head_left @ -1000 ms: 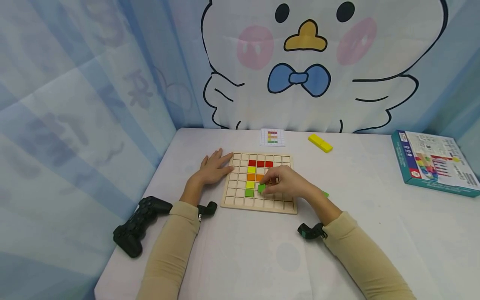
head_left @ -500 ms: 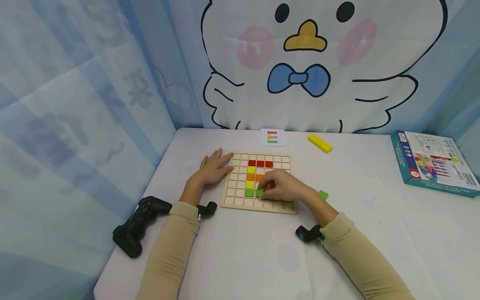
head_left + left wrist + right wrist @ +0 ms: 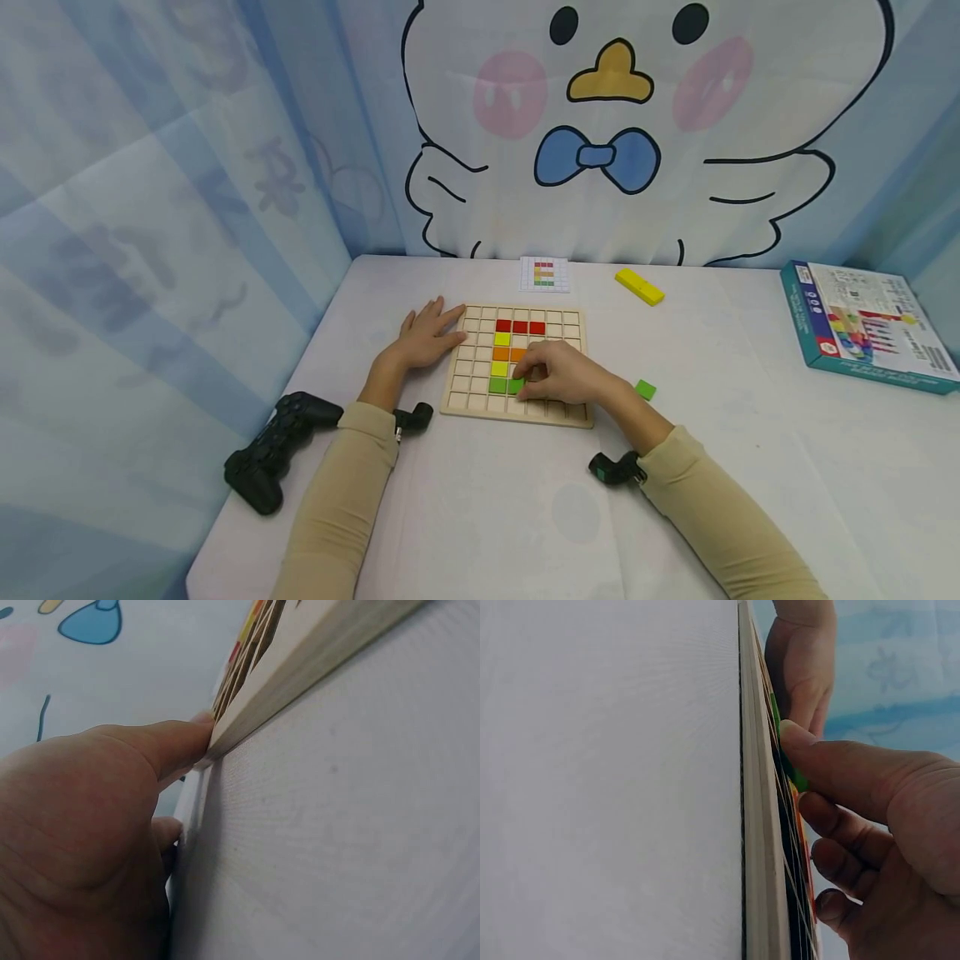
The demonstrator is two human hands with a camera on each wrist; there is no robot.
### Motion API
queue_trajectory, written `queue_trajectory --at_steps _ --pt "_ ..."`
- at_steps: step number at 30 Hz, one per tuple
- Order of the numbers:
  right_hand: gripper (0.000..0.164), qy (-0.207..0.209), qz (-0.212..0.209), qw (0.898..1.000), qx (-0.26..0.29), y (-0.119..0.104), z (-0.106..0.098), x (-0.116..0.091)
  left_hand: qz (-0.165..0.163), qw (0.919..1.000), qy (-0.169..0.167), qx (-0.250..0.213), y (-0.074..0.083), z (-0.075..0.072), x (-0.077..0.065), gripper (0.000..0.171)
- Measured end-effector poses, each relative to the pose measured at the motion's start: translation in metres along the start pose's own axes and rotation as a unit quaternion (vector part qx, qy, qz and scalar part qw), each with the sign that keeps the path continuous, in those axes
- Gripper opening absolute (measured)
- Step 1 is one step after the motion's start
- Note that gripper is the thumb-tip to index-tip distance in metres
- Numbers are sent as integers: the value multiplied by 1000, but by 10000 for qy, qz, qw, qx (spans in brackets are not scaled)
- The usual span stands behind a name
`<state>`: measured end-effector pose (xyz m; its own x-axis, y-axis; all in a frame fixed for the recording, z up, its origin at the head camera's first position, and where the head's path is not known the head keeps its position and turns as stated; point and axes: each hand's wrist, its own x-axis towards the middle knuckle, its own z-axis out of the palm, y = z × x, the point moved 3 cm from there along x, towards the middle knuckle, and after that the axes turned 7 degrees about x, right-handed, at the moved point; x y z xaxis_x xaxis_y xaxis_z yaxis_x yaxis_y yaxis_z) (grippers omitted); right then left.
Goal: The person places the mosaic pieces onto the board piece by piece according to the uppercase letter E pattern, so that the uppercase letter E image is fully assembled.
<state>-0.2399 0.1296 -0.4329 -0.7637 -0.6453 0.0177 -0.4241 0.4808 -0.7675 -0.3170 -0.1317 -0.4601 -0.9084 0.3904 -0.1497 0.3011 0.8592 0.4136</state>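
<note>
A wooden grid board (image 3: pixel 517 420) lies on the table with square tiles set in it. A row of red tiles (image 3: pixel 521 327) is at the back, with yellow tiles (image 3: pixel 500 368), orange tiles (image 3: pixel 500 354) and a green tile (image 3: pixel 497 385) nearer. Beside that green tile, my right hand (image 3: pixel 564 373) pinches a second green tile (image 3: pixel 800 778) that sits in or on a cell of the same row; this hand hides part of the board. My left hand (image 3: pixel 424 340) touches the board's left edge with its thumb and fingers extended.
One loose green tile (image 3: pixel 645 390) lies right of the board. Behind it are a pattern card (image 3: pixel 545 274) and a yellow block (image 3: pixel 640 287). A black game controller (image 3: pixel 279 450) is at the left, a teal box (image 3: pixel 873 325) at the far right.
My right hand has come down slightly toward me and left, bringing the green tile into line beside the first green one. The left hand stays put.
</note>
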Motion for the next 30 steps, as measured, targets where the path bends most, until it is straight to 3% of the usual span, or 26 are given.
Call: queue_trajectory --at_steps 7,13,23,30 --pt "26 102 69 9999 -39 -2 -4 -1 22 10000 57 29 -5 5 4 65" --pt "31 485 57 9986 211 -10 -22 -9 15 10000 38 3 -5 4 4 66" --pt "32 708 142 9972 217 -4 -44 -18 -54 10000 41 -10 -9 7 7 67" --pt "35 841 435 9954 132 1 -59 -30 -3 10000 60 -9 -10 9 9 66"
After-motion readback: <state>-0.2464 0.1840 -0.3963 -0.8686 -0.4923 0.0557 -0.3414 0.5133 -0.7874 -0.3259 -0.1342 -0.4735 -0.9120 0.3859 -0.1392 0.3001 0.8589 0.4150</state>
